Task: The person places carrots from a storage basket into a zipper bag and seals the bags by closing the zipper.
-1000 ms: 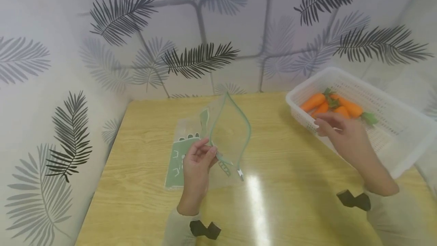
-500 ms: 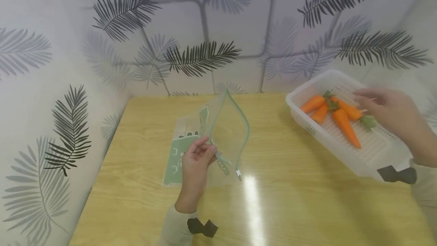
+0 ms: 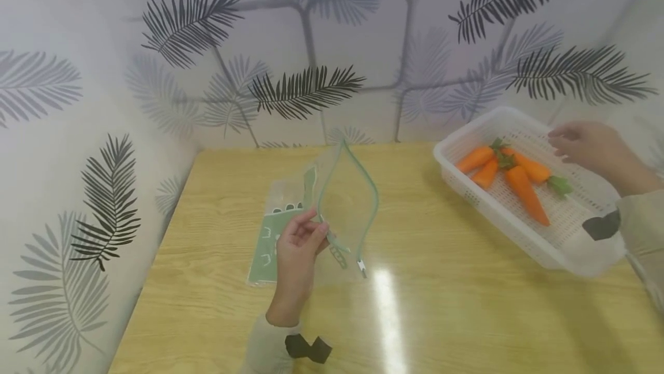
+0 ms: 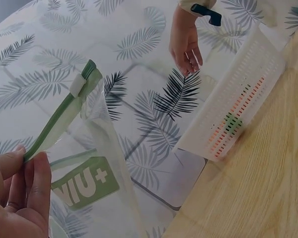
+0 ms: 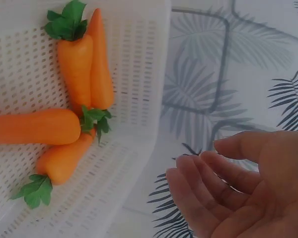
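Observation:
My left hand (image 3: 298, 253) pinches the green zip edge of a clear zip bag (image 3: 264, 247) between thumb and fingers. The bag's mouth gapes in a pointed oval, and a white slider (image 3: 361, 264) sits at its near end. In the left wrist view, a green label (image 4: 89, 183) shows on the bag. Several orange carrots (image 3: 526, 195) with green tops lie together inside a white perforated basket (image 3: 498, 230). Over the basket's far right side hovers my right hand (image 3: 591, 146), fingers loosely bent and holding nothing; its palm shows beside the basket in the right wrist view (image 5: 233, 193).
The basket stands at the right side of a wood-grain table (image 3: 441, 310). Behind the table rises a wall (image 3: 358, 40) with a leaf pattern. A bright light streak (image 3: 389, 316) reflects off the tabletop.
My right hand has left the near side of the carrots and moved right and back over the basket, uncovering a carrot. My left hand keeps its hold on the bag.

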The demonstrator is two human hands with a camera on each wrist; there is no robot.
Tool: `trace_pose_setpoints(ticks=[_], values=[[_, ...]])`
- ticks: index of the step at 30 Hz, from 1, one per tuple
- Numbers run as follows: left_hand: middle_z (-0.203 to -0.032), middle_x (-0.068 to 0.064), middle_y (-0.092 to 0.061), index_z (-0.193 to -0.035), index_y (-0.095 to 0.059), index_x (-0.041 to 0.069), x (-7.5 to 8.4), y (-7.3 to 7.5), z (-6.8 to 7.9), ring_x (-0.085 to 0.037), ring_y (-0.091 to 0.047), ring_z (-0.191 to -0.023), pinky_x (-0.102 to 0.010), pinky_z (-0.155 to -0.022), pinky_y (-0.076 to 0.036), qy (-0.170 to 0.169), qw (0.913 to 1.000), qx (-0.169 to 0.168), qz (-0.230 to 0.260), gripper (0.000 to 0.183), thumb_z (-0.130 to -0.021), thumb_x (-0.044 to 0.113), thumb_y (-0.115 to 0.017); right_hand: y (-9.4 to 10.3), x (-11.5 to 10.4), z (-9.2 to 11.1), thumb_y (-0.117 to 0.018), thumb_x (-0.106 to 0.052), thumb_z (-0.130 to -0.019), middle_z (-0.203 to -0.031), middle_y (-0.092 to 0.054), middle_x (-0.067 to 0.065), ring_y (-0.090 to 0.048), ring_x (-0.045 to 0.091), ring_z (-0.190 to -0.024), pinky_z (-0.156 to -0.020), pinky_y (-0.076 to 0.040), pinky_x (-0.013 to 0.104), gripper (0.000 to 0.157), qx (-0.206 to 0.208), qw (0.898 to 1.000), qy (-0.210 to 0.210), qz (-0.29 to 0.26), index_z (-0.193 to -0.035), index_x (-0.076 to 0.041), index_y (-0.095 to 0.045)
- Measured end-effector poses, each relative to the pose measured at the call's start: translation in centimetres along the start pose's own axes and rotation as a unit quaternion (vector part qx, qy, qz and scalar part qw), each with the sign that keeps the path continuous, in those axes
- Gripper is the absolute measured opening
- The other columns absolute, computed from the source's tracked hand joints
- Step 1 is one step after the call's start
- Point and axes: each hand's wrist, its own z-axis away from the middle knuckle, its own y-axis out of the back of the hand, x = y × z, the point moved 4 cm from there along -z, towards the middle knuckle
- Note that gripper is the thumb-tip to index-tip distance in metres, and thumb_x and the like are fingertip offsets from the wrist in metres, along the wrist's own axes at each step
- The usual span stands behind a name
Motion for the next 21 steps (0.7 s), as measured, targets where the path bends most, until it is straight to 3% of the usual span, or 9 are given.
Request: trace_pose_setpoints(ticks=[6,10,13,21], values=[[-0.093,-0.010,-0.053,-0.116,-0.045,-0.002,0.0,0.0,0.1,-0.020,-0.059,-0.085,-0.037,-0.083,-0.048,-0.003,1.0000,-0.002,0.002,0.039,-0.083,0.009,-0.061,-0.7,1.0,-2.2,-0.046,-0.016,-0.090,-0.095,-0.054,0.034,-0.058,0.036,-0.073,-0.059,-0.051,0.044,0.036,-0.009,1.000,0.011,0.027,-0.106,0.015,-0.049],[-0.093,-0.010,-0.053,-0.116,-0.046,-0.001,-0.1,0.0,0.2,-0.020,-0.058,-0.085,-0.037,-0.083,-0.048,0.005,1.0000,0.002,0.001,0.039,-0.082,0.010,-0.062,-1.8,2.0,-3.8,-0.047,-0.018,-0.088,-0.101,-0.052,0.035,-0.050,0.045,-0.086,-0.072,-0.044,0.055,0.037,-0.008,0.997,0.019,0.070,-0.104,0.015,-0.052],[-0.092,-0.010,-0.053,-0.117,-0.045,-0.002,-0.1,0.0,0.3,-0.020,-0.058,-0.085,-0.037,-0.083,-0.048,0.002,1.0000,-0.002,-0.001,0.040,-0.083,0.010,-0.062,-2.9,2.9,-4.9,-0.046,-0.017,-0.086,-0.104,-0.052,0.034,-0.046,0.048,-0.094,-0.079,-0.038,0.059,0.035,-0.027,0.994,0.023,0.104,-0.103,0.013,-0.053],[-0.091,-0.009,-0.052,-0.118,-0.042,-0.006,-0.2,-0.2,0.5,-0.019,-0.058,-0.084,-0.037,-0.083,-0.049,0.003,0.9999,-0.011,0.000,0.044,-0.082,0.010,-0.062,-5.3,4.1,-5.3,-0.046,-0.027,-0.086,-0.110,-0.052,0.029,-0.047,0.047,-0.095,-0.073,-0.042,0.058,0.041,-0.102,0.984,0.017,0.146,-0.108,0.007,-0.053]])
